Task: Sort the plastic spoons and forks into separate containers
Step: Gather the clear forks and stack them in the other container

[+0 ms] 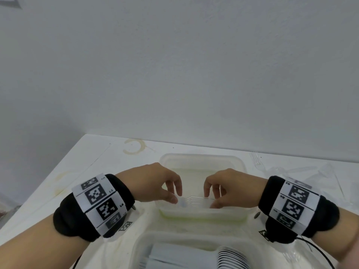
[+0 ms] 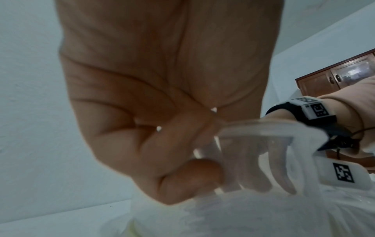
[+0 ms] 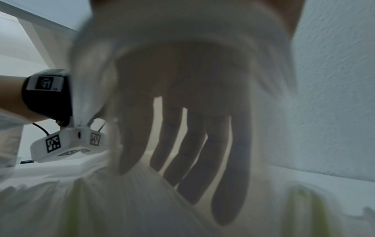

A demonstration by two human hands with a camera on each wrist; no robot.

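While the far tub [image 1: 202, 160] sits on the table [image 1: 93, 158], the left hand [image 1: 155, 183] and right hand [image 1: 229, 188] each pinch an end of a stack of clear cutlery [image 1: 194, 200] over its near rim, with spoons [image 1: 232, 258] stacked in the near tub [image 1: 139, 247].

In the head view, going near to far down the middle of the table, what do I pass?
Near container holding stacked spoons → bundle of clear cutlery held between left hand and right hand → far container → back edge of the table.
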